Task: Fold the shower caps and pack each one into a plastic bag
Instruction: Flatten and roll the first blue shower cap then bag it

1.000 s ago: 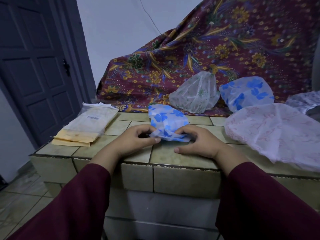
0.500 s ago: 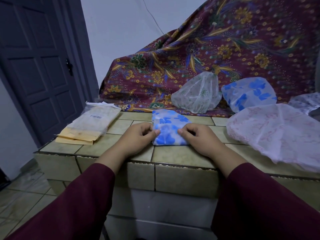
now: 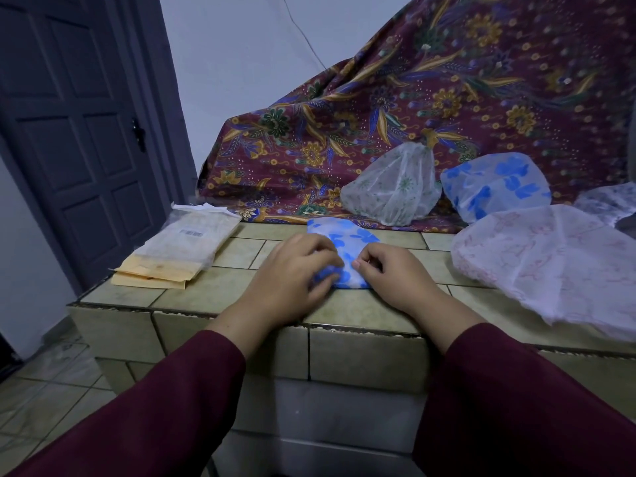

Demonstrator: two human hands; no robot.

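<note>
At the centre of the frame, the fingers of the left hand are curled down over the left part of a folded blue-flowered shower cap, the thumb tucked against its near edge so the cap is pinched between thumb and fingers. The right hand lies just to the right of it, fingers bent under with the fingertips on the cap's right edge; whether it pinches the plastic or only presses it down cannot be told. The two hands nearly meet over the cap, which lies flat on the tiled counter, its far end sticking out past the knuckles. Both arms wear dark red sleeves that fill the bottom of the frame.

Left of the hands, at middle left, a stack of clear plastic bags lies on yellowish backing sheets near the counter's left corner, well apart from the cap. At the right edge a large pink-printed shower cap is spread open on the counter. Behind it, in the upper right half, a green-printed shower cap and a second blue-flowered shower cap sit puffed up side by side against a maroon flowered cloth. A further pale cap shows at the far right edge. A dark panelled door stands at upper left.
</note>
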